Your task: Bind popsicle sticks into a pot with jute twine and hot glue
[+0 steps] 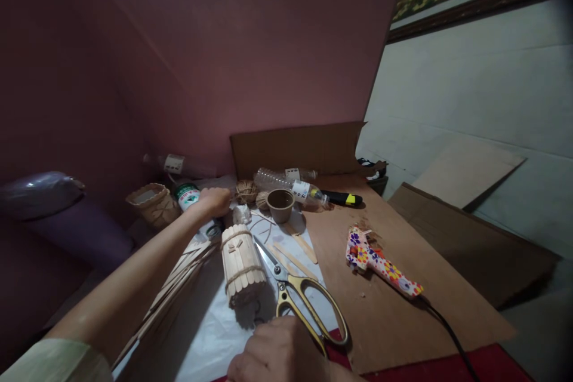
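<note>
My left hand (217,200) reaches to the back of the table, fingers curled and mostly hidden, beside a bottle with a green and white label (187,194) and a crumpled whitish lump (242,213). Low in front, my right hand (275,351) is closed; whatever it may hold is out of sight. Just beyond it lie gold-handled scissors (308,295), their blades apart. A small barrel-shaped holder of wooden sticks (242,262), bound with two twine bands and bearing a small bow-like piece, lies tilted left of the scissors.
A flowered glue gun (382,262) with a black cord rests on brown board (403,322). Behind are a brown cup (280,206), twine (246,191), a clear bottle (280,182) and a black-yellow cutter (344,198). Thin wooden strips (172,286) and a woven-looking pot (154,206) are left.
</note>
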The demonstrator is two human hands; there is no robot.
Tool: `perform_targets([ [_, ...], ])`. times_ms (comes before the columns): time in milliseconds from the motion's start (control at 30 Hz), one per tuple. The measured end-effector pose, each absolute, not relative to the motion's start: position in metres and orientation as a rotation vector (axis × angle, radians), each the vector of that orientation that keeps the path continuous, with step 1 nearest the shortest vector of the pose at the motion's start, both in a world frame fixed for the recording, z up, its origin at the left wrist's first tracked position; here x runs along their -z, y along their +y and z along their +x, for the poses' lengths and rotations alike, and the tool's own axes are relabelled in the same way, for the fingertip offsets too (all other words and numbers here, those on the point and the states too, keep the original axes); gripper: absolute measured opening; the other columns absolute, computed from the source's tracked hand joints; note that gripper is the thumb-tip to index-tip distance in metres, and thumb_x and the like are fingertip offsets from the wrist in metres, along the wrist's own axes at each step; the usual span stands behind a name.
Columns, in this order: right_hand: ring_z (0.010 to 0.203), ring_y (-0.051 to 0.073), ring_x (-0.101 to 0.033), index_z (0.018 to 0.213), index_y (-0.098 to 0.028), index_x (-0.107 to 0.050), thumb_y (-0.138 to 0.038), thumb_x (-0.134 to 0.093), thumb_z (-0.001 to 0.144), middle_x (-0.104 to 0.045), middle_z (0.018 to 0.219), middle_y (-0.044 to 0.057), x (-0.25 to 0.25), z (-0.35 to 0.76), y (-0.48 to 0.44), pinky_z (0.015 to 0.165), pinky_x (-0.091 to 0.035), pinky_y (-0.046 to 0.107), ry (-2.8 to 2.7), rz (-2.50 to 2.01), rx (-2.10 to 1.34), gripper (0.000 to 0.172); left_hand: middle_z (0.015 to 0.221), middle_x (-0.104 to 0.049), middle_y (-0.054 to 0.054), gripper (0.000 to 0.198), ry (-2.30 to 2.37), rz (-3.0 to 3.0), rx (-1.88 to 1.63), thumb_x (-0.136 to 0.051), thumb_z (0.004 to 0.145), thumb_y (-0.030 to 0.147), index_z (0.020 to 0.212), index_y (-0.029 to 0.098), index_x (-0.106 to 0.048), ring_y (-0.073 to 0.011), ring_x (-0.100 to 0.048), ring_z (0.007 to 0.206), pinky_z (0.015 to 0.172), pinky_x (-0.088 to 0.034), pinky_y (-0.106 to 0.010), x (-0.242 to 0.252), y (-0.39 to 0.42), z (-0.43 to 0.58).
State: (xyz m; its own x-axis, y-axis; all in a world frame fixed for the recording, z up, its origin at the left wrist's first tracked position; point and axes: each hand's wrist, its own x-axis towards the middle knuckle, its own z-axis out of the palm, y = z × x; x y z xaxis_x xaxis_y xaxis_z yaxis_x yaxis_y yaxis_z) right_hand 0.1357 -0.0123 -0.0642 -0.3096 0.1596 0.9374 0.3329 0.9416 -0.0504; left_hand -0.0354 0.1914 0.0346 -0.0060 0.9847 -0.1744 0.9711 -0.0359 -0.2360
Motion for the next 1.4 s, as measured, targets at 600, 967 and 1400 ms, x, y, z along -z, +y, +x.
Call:
perform_targets([
  [600, 0.034, 0.010, -0.043, 0.057, -0.020, -0.052, -0.031, -0.035, 0.100, -0.047, 0.040, -0.005, 0.065, 0.137, -0.012, 0.033, -0.017, 0.028, -1.926, -0.364, 0.177, 0.048, 0.121, -0.060, -0.010, 0.035, -2.371, -2.127, -0.387, -0.060, 0.090, 0.034, 0.120, 0.018, -0.058, -0.0235, -0.061, 0.104, 0.086, -0.053, -0.043, -0.017, 0.214, -0.037],
  [967, 0.034, 0.010, -0.041, 0.057, -0.021, -0.049, -0.035, -0.046, 0.096, -0.045, 0.039, -0.006, 0.073, 0.137, -0.011, 0.034, -0.015, 0.028, -2.047, -0.387, 0.251, 0.041, 0.121, -0.060, -0.009, 0.036, -2.503, -2.218, -0.310, -0.063, 0.088, 0.033, 0.121, 0.018, -0.058, -0.0244, -0.061, 0.105, 0.083, -0.053, -0.041, -0.008, 0.234, -0.042],
  [1400, 0.034, 0.010, -0.041, 0.054, -0.019, -0.053, -0.033, -0.041, 0.100, -0.045, 0.038, -0.005, 0.065, 0.138, -0.012, 0.033, -0.019, 0.027, -1.935, -0.362, 0.176, 0.049, 0.122, -0.059, -0.009, 0.038, -2.634, -2.247, -0.226, -0.065, 0.086, 0.032, 0.121, 0.019, -0.058, -0.0251, -0.060, 0.108, 0.085, -0.053, -0.041, -0.010, 0.224, -0.026],
])
